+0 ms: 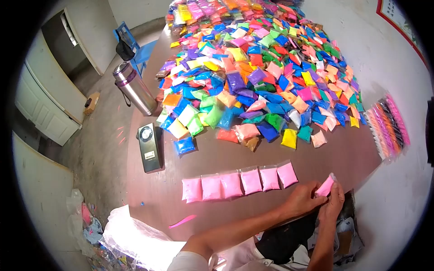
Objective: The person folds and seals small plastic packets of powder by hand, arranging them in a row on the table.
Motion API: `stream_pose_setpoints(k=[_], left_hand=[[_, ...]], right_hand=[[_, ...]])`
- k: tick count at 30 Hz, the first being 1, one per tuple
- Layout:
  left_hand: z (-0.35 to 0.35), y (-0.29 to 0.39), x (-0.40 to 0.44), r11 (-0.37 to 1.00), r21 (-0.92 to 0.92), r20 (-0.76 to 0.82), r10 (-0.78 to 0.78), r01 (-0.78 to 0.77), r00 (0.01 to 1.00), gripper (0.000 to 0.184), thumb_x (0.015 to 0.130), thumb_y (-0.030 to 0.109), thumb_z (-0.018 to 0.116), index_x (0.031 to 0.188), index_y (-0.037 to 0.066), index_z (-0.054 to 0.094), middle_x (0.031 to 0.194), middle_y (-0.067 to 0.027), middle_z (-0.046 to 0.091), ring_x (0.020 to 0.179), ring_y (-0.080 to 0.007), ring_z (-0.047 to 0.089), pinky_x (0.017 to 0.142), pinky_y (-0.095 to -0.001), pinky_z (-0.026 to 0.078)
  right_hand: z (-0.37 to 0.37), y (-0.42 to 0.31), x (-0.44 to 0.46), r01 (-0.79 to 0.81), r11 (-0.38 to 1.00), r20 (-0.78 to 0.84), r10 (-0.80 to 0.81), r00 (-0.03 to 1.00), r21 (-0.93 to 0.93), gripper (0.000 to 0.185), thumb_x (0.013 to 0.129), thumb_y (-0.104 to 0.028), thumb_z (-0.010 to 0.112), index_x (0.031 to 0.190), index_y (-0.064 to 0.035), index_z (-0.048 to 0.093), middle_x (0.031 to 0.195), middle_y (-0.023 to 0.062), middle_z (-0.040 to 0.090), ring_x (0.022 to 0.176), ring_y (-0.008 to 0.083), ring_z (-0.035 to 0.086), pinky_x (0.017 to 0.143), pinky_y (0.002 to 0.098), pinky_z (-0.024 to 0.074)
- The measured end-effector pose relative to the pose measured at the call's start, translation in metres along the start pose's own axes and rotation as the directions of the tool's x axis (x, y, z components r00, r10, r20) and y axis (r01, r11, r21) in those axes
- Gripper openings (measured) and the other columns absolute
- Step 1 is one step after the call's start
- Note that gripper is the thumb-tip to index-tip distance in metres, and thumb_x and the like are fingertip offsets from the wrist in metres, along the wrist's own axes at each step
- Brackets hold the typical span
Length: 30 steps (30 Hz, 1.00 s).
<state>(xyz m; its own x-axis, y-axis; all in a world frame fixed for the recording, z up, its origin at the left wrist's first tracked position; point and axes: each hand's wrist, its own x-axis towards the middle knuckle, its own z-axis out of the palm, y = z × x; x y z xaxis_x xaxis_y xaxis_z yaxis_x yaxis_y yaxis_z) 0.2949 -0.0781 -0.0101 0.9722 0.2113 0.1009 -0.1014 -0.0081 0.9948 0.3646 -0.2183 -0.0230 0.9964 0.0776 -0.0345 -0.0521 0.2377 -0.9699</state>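
Note:
My left hand and my right hand meet at the table's right front edge. Between them is a small clear packet of pink clay-like material, tilted, with its upper end by my right fingers. Both hands are closed on it. To the left, several similar pink packets lie side by side in a row on the brown table. A thin pink plastic stick or knife lies nearer the front edge, left of my left forearm.
A large heap of colourful packets covers the table's far part. At left stand a steel thermos and a black box-shaped device. Bundled coloured strips lie by the right wall. White plastic sheeting hangs at front left; a blue chair stands behind.

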Motion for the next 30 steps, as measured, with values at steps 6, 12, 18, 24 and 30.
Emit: stream_pose_setpoints(k=[6,12,18,24,30], left_hand=[[0.004,-0.012,0.001,0.997,-0.082,-0.013,-0.004,0.003,1.000,0.027,0.092,0.017,0.072,0.108,-0.003,0.064,0.082,-0.0159,0.070,0.073,-0.0189,0.067,0.067,-0.0360,0.052],[0.007,-0.012,0.000,0.996,-0.061,-0.019,0.060,-0.061,0.998,0.025,0.092,0.018,0.071,0.105,-0.002,0.064,0.079,-0.0132,0.067,0.071,-0.0174,0.064,0.065,-0.0353,0.051],[0.007,-0.007,-0.001,0.969,-0.232,-0.089,0.068,-0.087,0.994,0.022,0.096,0.019,0.068,0.100,-0.001,0.064,0.075,-0.0045,0.059,0.069,-0.0098,0.053,0.062,-0.0296,0.046],[0.004,-0.012,-0.001,0.982,-0.182,-0.059,0.041,-0.051,0.997,0.020,0.097,0.020,0.067,0.100,0.000,0.066,0.075,-0.0039,0.060,0.069,-0.0081,0.052,0.060,-0.0273,0.044],[0.006,-0.006,-0.002,0.987,-0.160,-0.042,0.017,-0.024,0.999,0.021,0.097,0.020,0.067,0.100,-0.001,0.067,0.076,-0.0040,0.062,0.069,-0.0080,0.053,0.060,-0.0271,0.044]], right_hand=[[-0.010,-0.002,0.003,-0.019,0.999,0.059,0.022,0.998,-0.044,0.014,0.104,-0.019,0.060,0.106,-0.0074,0.068,0.086,-0.0058,0.059,0.064,0.0014,0.045,0.052,0.0202,0.0338],[-0.019,0.004,0.004,-0.012,1.000,0.074,0.011,0.997,0.012,0.010,0.103,-0.016,0.060,0.106,-0.0080,0.065,0.087,-0.0041,0.060,0.065,0.0034,0.047,0.055,0.0202,0.0368],[-0.025,-0.001,-0.001,-0.008,0.999,0.254,0.015,0.967,-0.032,0.009,0.099,-0.012,0.063,0.103,-0.0044,0.066,0.094,0.0010,0.065,0.078,0.0099,0.060,0.071,0.0261,0.0512],[-0.015,-0.010,-0.006,-0.036,0.997,0.262,0.052,0.964,-0.066,0.009,0.099,-0.010,0.062,0.102,-0.0018,0.065,0.094,0.0012,0.065,0.083,0.0074,0.057,0.075,0.0239,0.0479],[-0.023,-0.005,0.000,-0.029,0.996,0.289,0.052,0.956,-0.081,0.008,0.098,-0.009,0.062,0.096,-0.0020,0.065,0.090,-0.0010,0.062,0.081,0.0063,0.054,0.076,0.0221,0.0447]])
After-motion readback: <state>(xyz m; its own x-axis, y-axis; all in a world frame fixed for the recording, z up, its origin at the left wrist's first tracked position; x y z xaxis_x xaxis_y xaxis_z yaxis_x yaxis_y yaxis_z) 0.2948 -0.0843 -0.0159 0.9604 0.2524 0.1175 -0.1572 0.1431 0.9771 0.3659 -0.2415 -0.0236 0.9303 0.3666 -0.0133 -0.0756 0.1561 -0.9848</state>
